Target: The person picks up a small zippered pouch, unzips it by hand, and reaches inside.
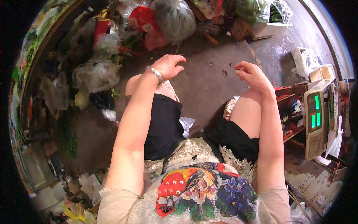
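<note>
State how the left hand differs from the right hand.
The left hand has a silver bracelet at its wrist, while the right hand shows none at its wrist. The left hand points toward the picture's right; the right hand points toward its left. Both are ungloved and held apart from each other.

Beige scale [315,140] glowing green, red bag [142,18] beside bulging clear bag [174,20], white box [265,32]

This looks like a vegetable stall. A lit weighing scale [315,121] and bagged green vegetables [276,15] show it.
</note>
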A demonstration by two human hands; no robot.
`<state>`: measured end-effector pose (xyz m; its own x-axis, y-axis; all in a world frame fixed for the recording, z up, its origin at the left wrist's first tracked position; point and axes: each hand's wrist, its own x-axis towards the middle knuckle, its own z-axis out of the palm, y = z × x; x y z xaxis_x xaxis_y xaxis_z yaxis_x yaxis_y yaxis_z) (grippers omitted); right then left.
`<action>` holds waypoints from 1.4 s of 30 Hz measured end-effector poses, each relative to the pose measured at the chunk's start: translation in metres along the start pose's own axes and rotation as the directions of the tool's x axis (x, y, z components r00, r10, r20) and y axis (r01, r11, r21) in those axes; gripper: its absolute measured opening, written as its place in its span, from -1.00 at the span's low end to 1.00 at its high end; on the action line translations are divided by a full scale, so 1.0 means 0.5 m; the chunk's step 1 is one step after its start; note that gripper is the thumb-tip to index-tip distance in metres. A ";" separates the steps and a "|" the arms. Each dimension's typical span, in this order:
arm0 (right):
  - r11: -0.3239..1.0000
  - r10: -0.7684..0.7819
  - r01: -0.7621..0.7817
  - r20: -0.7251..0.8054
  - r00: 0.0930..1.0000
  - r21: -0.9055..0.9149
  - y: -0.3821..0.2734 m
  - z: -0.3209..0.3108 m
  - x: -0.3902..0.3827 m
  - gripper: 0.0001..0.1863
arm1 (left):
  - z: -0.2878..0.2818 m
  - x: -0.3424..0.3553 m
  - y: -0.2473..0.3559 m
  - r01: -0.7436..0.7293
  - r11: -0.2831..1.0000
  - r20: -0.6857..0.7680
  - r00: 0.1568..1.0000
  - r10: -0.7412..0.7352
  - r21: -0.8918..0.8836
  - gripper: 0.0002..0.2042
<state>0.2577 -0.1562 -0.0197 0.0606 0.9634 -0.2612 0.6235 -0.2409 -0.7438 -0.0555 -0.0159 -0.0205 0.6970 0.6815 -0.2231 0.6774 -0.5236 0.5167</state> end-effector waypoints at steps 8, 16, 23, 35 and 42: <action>0.999 -0.035 0.035 -0.013 0.999 0.000 0.006 0.003 -0.001 -0.73 | 0.000 -0.001 0.003 -0.024 1.000 -0.015 1.000 0.024 -0.004 -0.65; 0.999 -0.049 0.049 -0.012 0.999 0.010 0.009 0.004 0.001 -0.72 | 0.000 -0.001 0.004 -0.017 1.000 -0.015 1.000 0.017 -0.008 -0.65; 0.999 -0.034 0.034 -0.011 0.999 -0.032 0.001 0.002 -0.001 -0.73 | 0.000 0.000 0.005 -0.023 1.000 -0.012 1.000 0.023 -0.003 -0.65; 0.999 0.036 -0.036 0.003 0.999 -0.039 -0.013 -0.002 -0.004 -0.67 | -0.001 0.001 0.003 -0.020 1.000 -0.014 1.000 0.020 0.001 -0.64; 0.999 0.020 -0.020 -0.003 1.000 -0.031 -0.011 -0.001 -0.004 -0.70 | -0.001 0.002 0.001 -0.035 0.999 -0.019 0.999 0.036 0.013 -0.64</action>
<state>0.2544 -0.1568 -0.0148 0.0750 0.9587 -0.2743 0.6461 -0.2562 -0.7189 -0.0545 -0.0154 -0.0198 0.7159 0.6723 -0.1885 0.6552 -0.5537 0.5138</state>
